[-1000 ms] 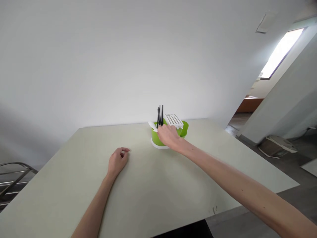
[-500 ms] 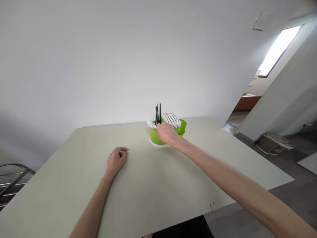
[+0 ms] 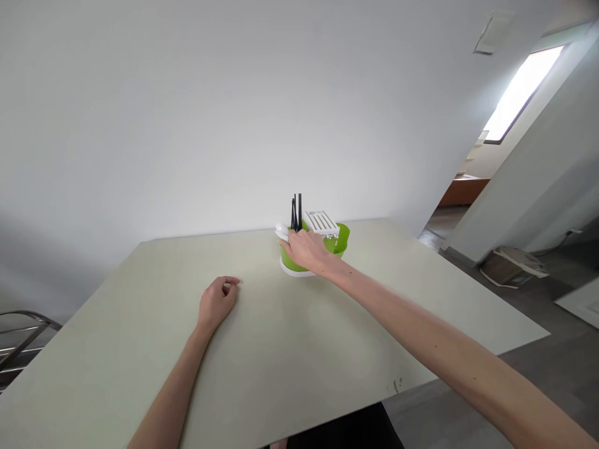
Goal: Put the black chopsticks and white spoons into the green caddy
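Observation:
A green cutlery holder with a white base stands at the far middle of the pale table. Black utensils stick up from it, beside a white slotted insert. My right hand reaches across the table to the holder's near left rim, its fingers curled at a white utensil there. My left hand rests on the table to the left, loosely curled, with nothing visible in it.
A white wall runs behind the table. Right of the table the floor drops away to an open doorway with a flat box on the floor. A metal rack shows at the far left edge.
My right hand has shifted slightly left along the holder's rim toward the white utensil. The view has drifted a little. My left hand has stayed put.

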A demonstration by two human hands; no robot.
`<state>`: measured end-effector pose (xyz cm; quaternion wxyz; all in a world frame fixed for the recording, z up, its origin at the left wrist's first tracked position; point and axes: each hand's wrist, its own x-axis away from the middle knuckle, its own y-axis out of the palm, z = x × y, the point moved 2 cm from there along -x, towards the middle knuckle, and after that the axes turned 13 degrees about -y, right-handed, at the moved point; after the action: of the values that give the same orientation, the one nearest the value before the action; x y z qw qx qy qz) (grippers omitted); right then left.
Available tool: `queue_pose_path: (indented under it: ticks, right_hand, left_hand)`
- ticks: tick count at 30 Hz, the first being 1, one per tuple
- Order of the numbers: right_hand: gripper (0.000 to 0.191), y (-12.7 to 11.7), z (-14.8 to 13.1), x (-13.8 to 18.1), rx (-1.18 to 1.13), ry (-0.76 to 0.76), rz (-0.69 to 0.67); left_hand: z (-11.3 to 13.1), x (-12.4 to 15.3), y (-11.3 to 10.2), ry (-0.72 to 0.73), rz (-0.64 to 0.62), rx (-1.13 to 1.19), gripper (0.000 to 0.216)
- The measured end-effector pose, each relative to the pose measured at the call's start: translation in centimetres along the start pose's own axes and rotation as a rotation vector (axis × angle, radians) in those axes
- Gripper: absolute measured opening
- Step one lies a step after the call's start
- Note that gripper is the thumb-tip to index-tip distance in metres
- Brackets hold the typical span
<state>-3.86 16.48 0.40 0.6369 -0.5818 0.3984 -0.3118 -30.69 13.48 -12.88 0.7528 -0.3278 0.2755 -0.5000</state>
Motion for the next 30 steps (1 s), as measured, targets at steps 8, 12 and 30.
queue_pose_path:
  ticks: [8, 12, 30]
  right_hand:
    - [0.047, -0.4, -0.6, -0.1, 0.025, -0.037, 0.034]
    - [0.047, -0.4, -0.6, -0.4, 0.024, -0.031, 0.023]
    - [0.027, -1.2, 4.0, 6.2, -0.130, -0.240, 0.540]
  left_hand:
    - [0.0, 0.0, 0.1, 0.009, 0.002, -0.006, 0.030]
    - [0.1, 0.1, 0.0, 0.007, 0.002, -0.006, 0.029]
    - [0.2, 0.5, -0.1, -0.012, -0.022, -0.003, 0.030]
